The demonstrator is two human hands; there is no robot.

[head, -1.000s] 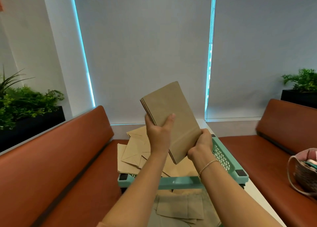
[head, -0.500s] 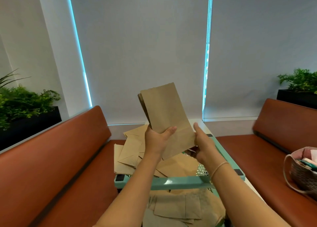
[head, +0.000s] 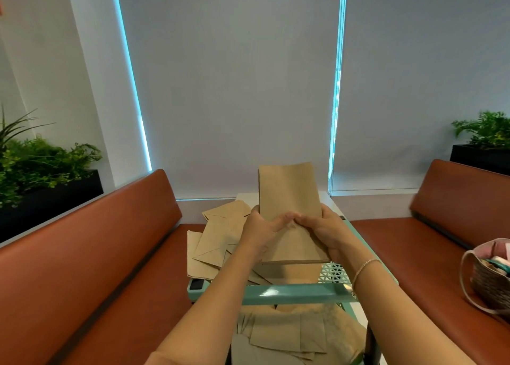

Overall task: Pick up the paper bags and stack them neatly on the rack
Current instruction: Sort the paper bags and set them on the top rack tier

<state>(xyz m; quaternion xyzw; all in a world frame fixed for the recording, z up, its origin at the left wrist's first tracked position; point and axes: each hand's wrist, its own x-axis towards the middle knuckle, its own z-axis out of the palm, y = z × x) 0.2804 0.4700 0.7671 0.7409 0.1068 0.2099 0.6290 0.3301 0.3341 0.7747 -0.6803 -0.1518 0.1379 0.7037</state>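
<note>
Right now both hands, left and right, grip one flat stack of bags, held above the teal rack. Loose bags lie jumbled on its top shelf, more bags below. Two benches flank it.

Both hands (left, right) grip a paper-bag stack above the rack.

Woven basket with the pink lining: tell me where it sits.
In the head view the woven basket with pink lining sits at the far right edge, on the seat of the right-hand brown leather bench, right of the teal rack.
</note>
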